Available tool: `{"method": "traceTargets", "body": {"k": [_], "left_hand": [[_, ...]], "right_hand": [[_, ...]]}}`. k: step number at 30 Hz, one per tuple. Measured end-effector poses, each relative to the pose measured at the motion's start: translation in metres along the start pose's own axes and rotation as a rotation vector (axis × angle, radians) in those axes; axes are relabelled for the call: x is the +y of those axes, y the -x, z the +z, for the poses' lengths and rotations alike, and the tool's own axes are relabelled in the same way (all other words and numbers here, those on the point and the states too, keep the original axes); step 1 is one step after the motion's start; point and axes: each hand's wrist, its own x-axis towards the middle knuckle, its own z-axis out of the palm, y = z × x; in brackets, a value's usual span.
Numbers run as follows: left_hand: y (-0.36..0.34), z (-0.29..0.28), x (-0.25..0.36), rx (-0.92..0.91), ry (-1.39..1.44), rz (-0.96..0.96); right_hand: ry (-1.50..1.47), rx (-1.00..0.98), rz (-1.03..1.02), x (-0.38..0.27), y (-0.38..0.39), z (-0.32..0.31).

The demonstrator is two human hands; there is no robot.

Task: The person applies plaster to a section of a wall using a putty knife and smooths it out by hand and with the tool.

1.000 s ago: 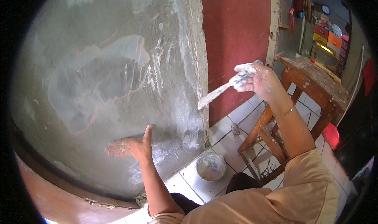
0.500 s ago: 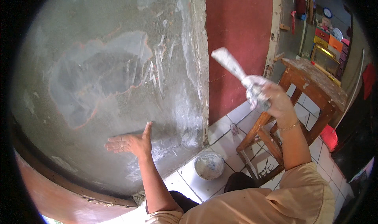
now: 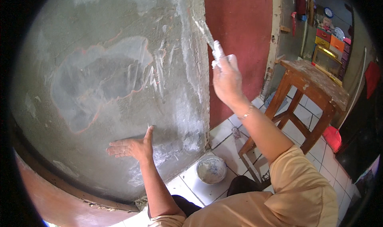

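The grey plastered wall [image 3: 99,79] fills the left of the view, with a paler patch ringed by a reddish line and streaks of white filler toward its right edge. The left hand [image 3: 131,147] lies flat against the wall low down, fingers [image 3: 115,149] spread and pointing left, thumb up, holding nothing; pressed so, it seems to steady the person while the other arm works higher. Below and to the right, a small round bowl [image 3: 211,169] with white filler in it stands on the white tiled floor [image 3: 223,139] near the foot of the wall, within easy reach for reloading. The right hand [image 3: 226,77] is raised at the wall's corner, its fingers closed round the handle of a putty knife [image 3: 207,33], whose white-smeared blade slants up and left and appears to touch the corner edge beside the red wall [image 3: 239,35]. A worn wooden stool [image 3: 311,87] stands further right.

Against the earlier pictures, the left hand keeps its place on the wall, while the right hand has come in from over the stool to the corner, and the blade has swung from low and leftward to upward
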Motion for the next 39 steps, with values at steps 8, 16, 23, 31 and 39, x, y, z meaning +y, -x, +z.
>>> {"method": "traceTargets", "body": {"k": [8,16,23,31,39], "left_hand": [[0.0,-0.003,-0.002,-0.028,-0.039,0.011],[0.003,0.004,-0.005,0.008,-0.018,0.039],[0.0,0.005,-0.003,0.013,-0.025,0.034],[0.0,0.0,0.002,-0.006,-0.022,0.026],[0.004,0.003,0.0,-0.02,-0.051,0.009]], "right_hand": [[0.051,-0.011,-0.062,0.019,-0.011,0.059],[-0.01,-0.372,0.047,0.062,0.117,0.064],[-0.154,-0.237,-0.059,0.067,0.108,-0.02],[0.045,-0.027,-0.277,0.005,-0.091,-0.05],[0.283,-0.44,-0.139,0.006,0.013,-0.006]]}}
